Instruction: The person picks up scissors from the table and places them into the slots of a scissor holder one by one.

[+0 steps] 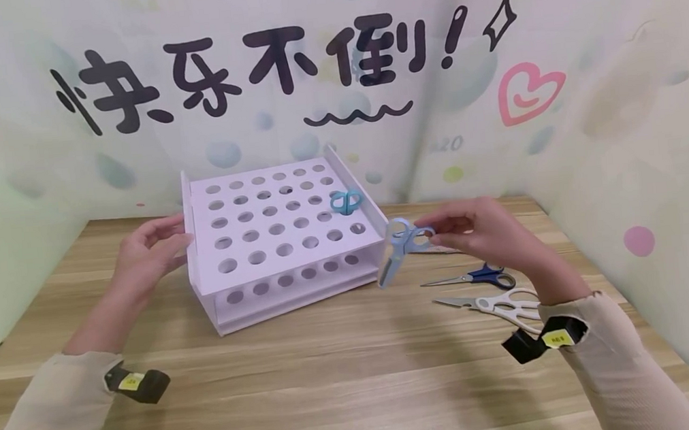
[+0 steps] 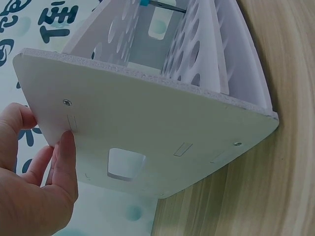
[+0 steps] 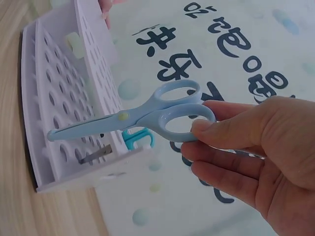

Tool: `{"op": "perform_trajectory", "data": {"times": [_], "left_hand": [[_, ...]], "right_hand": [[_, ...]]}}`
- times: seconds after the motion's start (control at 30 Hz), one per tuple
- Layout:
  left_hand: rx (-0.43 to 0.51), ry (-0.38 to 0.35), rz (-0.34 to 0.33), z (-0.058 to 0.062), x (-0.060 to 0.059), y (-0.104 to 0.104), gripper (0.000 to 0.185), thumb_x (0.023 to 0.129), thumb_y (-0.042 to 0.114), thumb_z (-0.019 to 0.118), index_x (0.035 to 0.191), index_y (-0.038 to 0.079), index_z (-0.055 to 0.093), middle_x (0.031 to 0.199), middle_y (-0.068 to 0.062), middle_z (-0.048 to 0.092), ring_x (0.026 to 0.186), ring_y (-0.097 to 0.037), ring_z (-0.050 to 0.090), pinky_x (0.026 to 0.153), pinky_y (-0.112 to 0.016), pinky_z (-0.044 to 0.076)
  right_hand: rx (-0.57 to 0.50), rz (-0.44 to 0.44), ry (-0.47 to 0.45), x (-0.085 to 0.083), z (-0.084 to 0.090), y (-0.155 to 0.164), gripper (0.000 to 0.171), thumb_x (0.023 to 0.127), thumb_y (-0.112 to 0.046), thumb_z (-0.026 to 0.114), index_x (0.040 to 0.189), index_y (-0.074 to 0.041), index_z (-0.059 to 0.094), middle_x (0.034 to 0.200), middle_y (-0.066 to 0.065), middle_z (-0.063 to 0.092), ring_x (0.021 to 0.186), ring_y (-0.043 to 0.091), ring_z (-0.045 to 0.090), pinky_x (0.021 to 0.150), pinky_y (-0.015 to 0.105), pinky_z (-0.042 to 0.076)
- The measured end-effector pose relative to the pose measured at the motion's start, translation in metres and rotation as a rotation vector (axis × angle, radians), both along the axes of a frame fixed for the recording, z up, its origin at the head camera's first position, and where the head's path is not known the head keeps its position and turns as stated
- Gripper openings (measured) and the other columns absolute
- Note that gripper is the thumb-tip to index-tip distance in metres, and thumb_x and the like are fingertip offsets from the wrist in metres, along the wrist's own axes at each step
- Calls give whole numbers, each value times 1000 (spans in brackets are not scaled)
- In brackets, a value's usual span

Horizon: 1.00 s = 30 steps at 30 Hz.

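Scissors [image 1: 398,248] dangle, pinched by raised right hand [image 1: 481,230] fingers [image 3: 216,137].

Setting: staged recording booth, not a lived-in room. Evidence: pastel printed backdrop panels [image 1: 619,116] with bubbles, a pink heart [image 1: 527,93] and large black Chinese lettering [image 1: 257,65], enclosing a wood-grain surface [image 1: 334,380] on the far side and both flanks of the hands.
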State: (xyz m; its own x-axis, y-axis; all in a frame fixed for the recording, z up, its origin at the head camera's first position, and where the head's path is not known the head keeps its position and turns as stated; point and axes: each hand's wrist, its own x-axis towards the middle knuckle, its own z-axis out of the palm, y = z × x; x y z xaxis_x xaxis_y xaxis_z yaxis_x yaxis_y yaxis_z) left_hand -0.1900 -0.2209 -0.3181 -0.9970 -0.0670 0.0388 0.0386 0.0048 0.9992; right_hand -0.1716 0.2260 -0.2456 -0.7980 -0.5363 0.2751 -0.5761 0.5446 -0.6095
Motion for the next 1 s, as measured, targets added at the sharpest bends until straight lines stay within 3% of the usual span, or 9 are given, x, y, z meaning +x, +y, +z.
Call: {"op": "perform_trajectory", "data": {"times": [0.27, 0.43, 0.67, 1.0], "left_hand": [[3, -1, -1, 0, -2, 0, 44, 84, 12, 66, 124, 6, 49, 105, -3, 46, 86, -5, 54, 70, -16, 54], [11, -6, -6, 0, -2, -1, 35, 85, 11, 66, 117, 12, 53, 103, -2, 46, 86, -5, 54, 71, -16, 54], [-37, -16, 19, 0, 0, -3, 45, 85, 15, 66, 126, 7, 49, 104, -2, 45, 86, -5, 53, 69, -15, 54], [-15, -1, 1, 0, -1, -1, 32, 85, 13, 66, 115, 14, 54, 103, -2, 46, 85, -5, 54, 70, -16, 54]], "right_hand": [[-24, 101, 36, -16, 13, -22, 24, 79, 7, 66, 102, 1, 68, 92, 7, 67, 78, 17, 64, 71, 24, 56], [-22, 120, 30, -22, 23, -37, 25, 79, 7, 66, 103, 1, 67, 95, 8, 67, 81, 18, 64, 74, 24, 56], [2, 145, 48, -31, 36, -57, 25, 79, 8, 66, 102, -1, 69, 95, 7, 67, 82, 14, 62, 74, 24, 56], [-16, 169, 67, -41, 50, -68, 24, 78, 9, 66, 101, 0, 69, 95, 9, 68, 83, 16, 64, 74, 24, 56]]}}
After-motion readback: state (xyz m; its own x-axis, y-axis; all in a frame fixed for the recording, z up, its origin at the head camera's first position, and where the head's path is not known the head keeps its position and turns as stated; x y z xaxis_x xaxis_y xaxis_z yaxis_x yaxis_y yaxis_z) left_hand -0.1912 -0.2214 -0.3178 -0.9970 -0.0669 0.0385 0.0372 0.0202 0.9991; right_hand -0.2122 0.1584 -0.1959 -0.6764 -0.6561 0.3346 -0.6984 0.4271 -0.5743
